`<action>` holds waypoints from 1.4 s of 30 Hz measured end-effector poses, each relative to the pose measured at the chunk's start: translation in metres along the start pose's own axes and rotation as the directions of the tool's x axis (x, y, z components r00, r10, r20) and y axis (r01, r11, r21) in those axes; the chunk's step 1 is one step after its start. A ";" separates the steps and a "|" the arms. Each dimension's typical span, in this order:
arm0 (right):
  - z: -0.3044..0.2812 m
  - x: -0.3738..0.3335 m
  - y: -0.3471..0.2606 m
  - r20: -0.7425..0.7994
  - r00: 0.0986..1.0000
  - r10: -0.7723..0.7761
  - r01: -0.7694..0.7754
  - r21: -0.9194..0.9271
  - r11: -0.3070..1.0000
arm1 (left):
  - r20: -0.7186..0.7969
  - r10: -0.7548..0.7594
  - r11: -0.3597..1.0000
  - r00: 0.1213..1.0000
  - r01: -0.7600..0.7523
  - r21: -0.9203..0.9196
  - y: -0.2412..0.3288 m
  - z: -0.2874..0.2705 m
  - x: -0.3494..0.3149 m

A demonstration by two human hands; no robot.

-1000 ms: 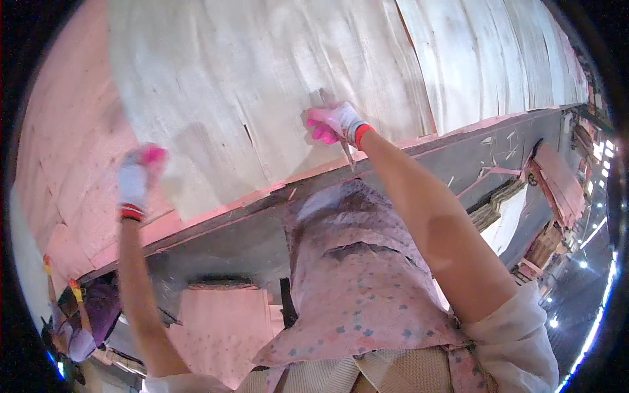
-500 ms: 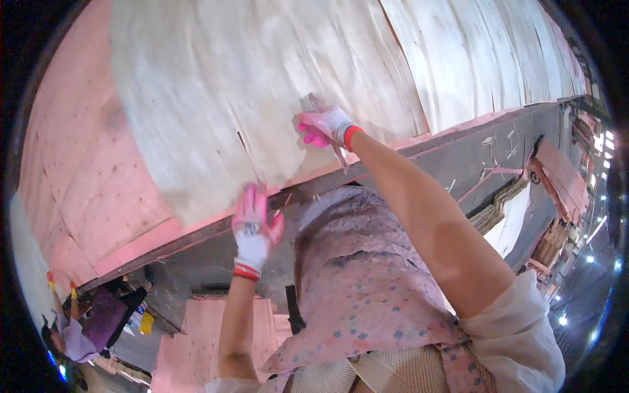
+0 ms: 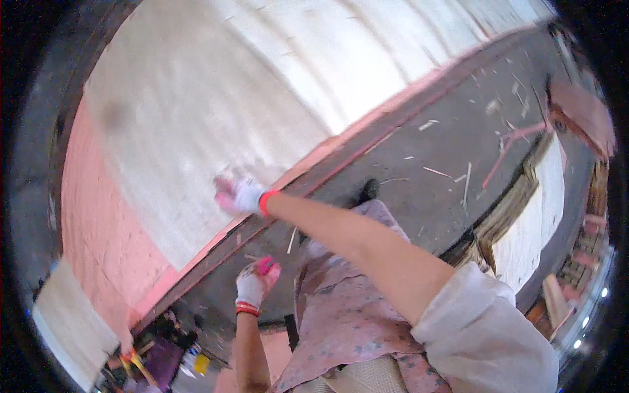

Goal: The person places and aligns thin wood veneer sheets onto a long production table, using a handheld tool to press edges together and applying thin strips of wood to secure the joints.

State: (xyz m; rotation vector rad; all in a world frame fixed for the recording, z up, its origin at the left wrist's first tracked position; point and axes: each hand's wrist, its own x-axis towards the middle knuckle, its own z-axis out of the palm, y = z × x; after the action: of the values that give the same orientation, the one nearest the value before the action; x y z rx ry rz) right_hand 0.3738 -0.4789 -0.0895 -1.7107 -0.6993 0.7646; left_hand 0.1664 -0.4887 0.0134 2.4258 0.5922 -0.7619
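Both my hands wear white gloves with pink palms and red cuffs. My right hand (image 3: 239, 195) is over the pale wood veneer sheet (image 3: 190, 118), close to its near edge. Its fingers are blurred by motion, and whether it holds anything cannot be made out. Lower down, off the edge of the stack, my left hand (image 3: 257, 283) has its fingers curled in. What they hold, if anything, is hidden. Under the veneer lies a pink sheet (image 3: 108, 216), which shows at the left and along the near edge.
Wood slivers (image 3: 438, 172) litter the grey floor (image 3: 406, 196). At the right stand a stack of veneer sheets (image 3: 517, 229) and a pink board (image 3: 583, 118). At lower left, another person's gloved hand (image 3: 133, 359) is at the stack's corner.
The view has swung, and more floor shows at the right. My right hand has moved left and nearer the edge. My left hand has come off the edge and its fingers have curled.
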 end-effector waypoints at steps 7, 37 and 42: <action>-0.234 -0.199 0.036 0.173 0.974 0.148 -0.183 0.210 0.960 | 0.063 -0.016 0.869 0.998 0.045 -0.493 0.109 0.047 0.040; -0.671 -0.387 0.195 -0.710 0.067 0.701 -0.188 0.681 0.708 | 0.162 0.694 0.708 0.701 -0.706 0.016 0.568 -0.034 0.380; -0.750 -0.318 0.177 -0.783 0.123 0.610 -0.263 0.567 0.781 | 0.216 0.641 0.762 0.736 -0.577 -0.294 0.628 -0.029 0.420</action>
State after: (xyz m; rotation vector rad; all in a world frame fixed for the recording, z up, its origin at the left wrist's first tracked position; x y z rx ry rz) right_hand 0.7761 -1.2086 -0.0579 -1.7000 0.8515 0.0321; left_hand 0.8301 -0.8496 -0.0085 2.0445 -0.2543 -0.7116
